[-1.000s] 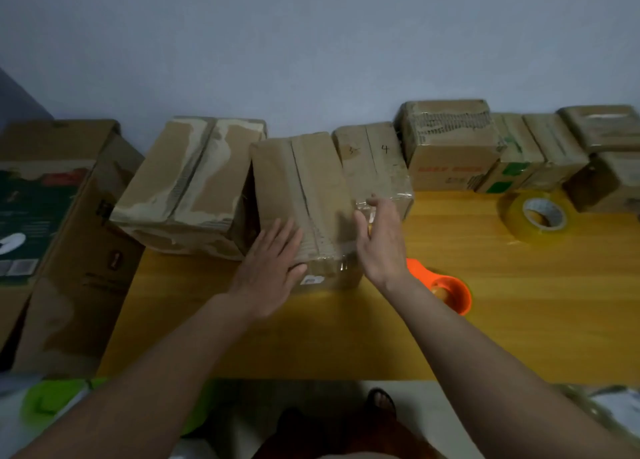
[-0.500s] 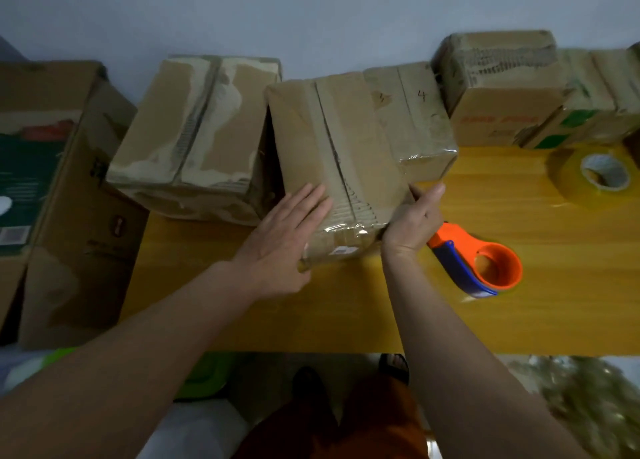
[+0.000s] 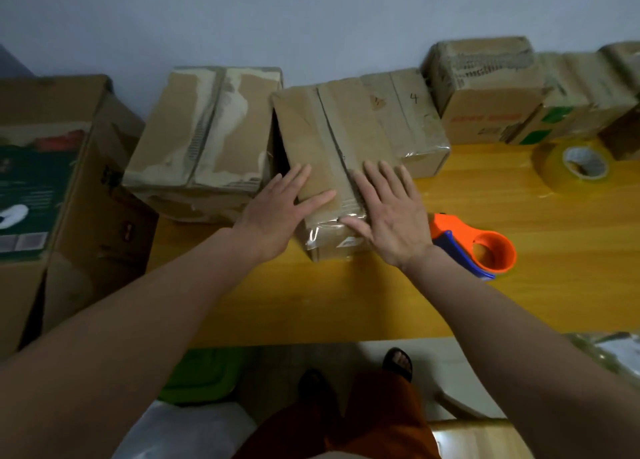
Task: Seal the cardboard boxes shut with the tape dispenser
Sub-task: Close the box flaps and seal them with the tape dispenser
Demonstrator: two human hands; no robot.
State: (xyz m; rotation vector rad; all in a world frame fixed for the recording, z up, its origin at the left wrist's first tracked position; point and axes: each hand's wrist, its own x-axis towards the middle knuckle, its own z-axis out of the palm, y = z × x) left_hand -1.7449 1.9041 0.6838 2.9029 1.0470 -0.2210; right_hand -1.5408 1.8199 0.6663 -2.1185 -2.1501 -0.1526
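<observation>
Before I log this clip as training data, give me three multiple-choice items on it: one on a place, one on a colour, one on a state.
1. Where does the tape dispenser lie?
A. On the table, right of the middle box
B. On top of the middle box
C. In the right hand

2. What colour is the dispenser's body?
A. Green
B. Orange
C. White

3. How do both hands meet the middle box?
A. Fists hovering above it
B. Gripping its sides
C. Flat, fingers straight, on its top

Key: 1 A, it rests on the wooden table beside the box; 2 B, orange with a blue part; 3 C, the left hand and right hand lie flat on the flaps.
</observation>
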